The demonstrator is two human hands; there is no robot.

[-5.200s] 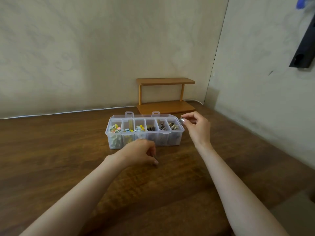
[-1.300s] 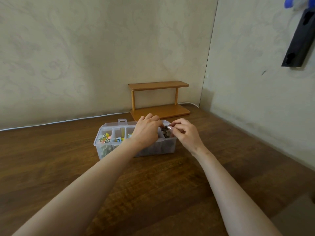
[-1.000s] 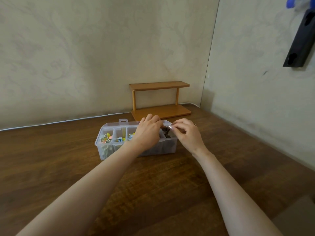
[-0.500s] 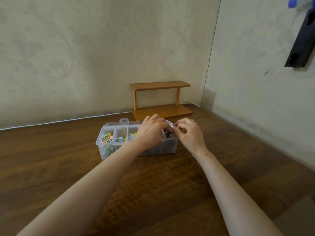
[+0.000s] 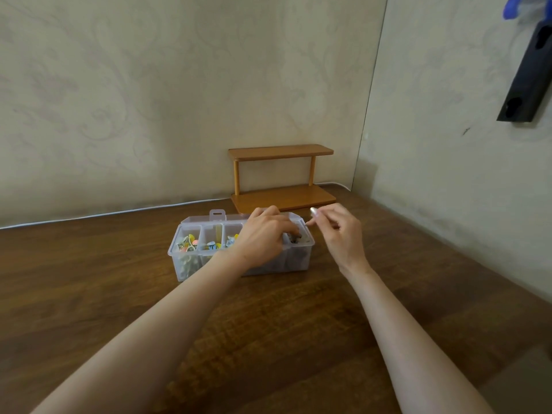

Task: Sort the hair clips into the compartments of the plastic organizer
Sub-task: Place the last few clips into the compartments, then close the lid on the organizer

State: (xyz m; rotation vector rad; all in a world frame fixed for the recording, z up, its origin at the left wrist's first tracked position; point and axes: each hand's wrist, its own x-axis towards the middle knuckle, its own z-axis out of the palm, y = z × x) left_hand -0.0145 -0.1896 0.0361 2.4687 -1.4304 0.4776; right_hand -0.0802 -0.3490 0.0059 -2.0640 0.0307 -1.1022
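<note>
Clips (image 5: 187, 245), bright yellow and orange ones, sit in the left compartments of the organizer (image 5: 185, 265), which stands open on the table (image 5: 89, 294) with its lid folded back. Further along, the left hand (image 5: 263, 239) lies over the middle and right-hand compartments, fingers curled down inside the box. From where I stand I cannot tell whether they pinch a clip or only rest among them. Just past its fingertips, a few dark clips (image 5: 294, 238) show in the last compartment.

The right hand (image 5: 339, 234) is the change. Half a second ago it was bunched up against the left one over that end compartment, both working at the same spot. Now it has drawn off to the right and hangs beside the box's end wall, apart from the other hand. Its fingers are loosely curled, forefinger and thumb close together. Something tiny may be between them, but it is too small to be sure.

My guess is that a dark clip has just been dropped or handed over at the right end, and that the sorting is far along, since no loose clips show on the table. A shelf (image 5: 283, 198) stands behind, against the wall.
</note>
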